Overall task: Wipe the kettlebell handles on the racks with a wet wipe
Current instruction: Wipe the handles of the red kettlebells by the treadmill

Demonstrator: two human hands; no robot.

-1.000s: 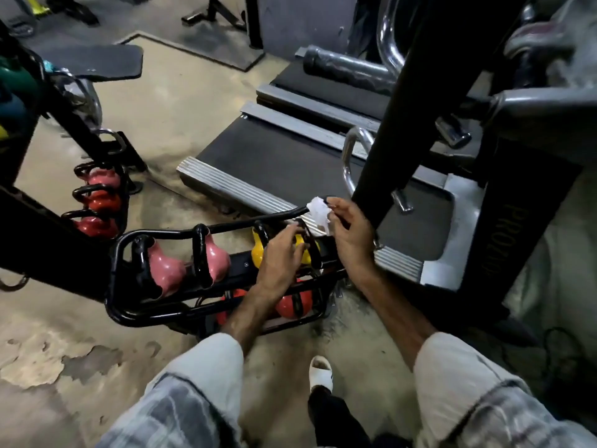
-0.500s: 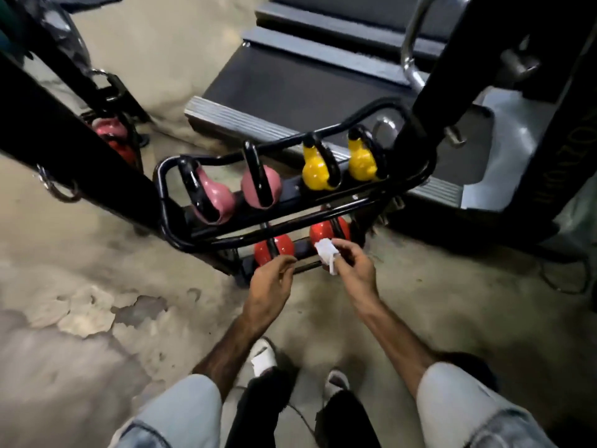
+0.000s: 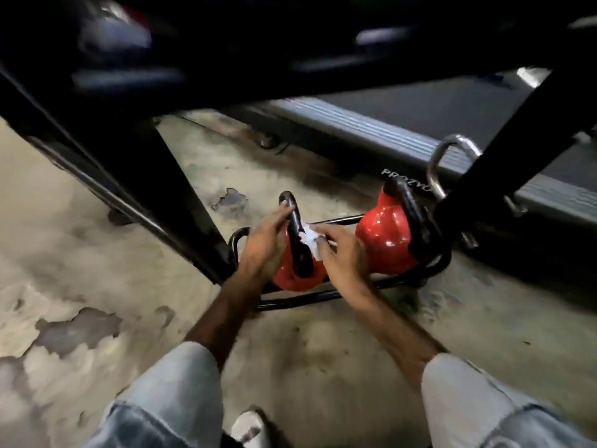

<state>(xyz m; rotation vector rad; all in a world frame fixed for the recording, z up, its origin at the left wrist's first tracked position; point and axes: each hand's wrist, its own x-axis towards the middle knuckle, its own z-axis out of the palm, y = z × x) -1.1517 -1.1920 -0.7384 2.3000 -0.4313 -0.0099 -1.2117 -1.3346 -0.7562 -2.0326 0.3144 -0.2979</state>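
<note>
The person crouched low at the bottom tier of the rack (image 3: 300,302), left hand (image 3: 265,245) clenched around the black handle (image 3: 295,240) of the near red kettlebell (image 3: 298,279), right hand (image 3: 342,257) pinching the white wet wipe (image 3: 308,239) against that handle's side. The likeliest slip, to my eye, was the wipe — small, crumpled, held by fingertips only — bunching or dropping to the dusty floor (image 3: 113,253) if it dragged hard on the metal. The bell sat tilted on thin rails, so a firm rub might rock it. Room was tight: a dark frame beam (image 3: 181,189) ran just beside the left wrist, the upper tier hung close overhead, and the second red kettlebell (image 3: 384,240) stood near the right hand. The open floor lay only behind, toward the knees.
</note>
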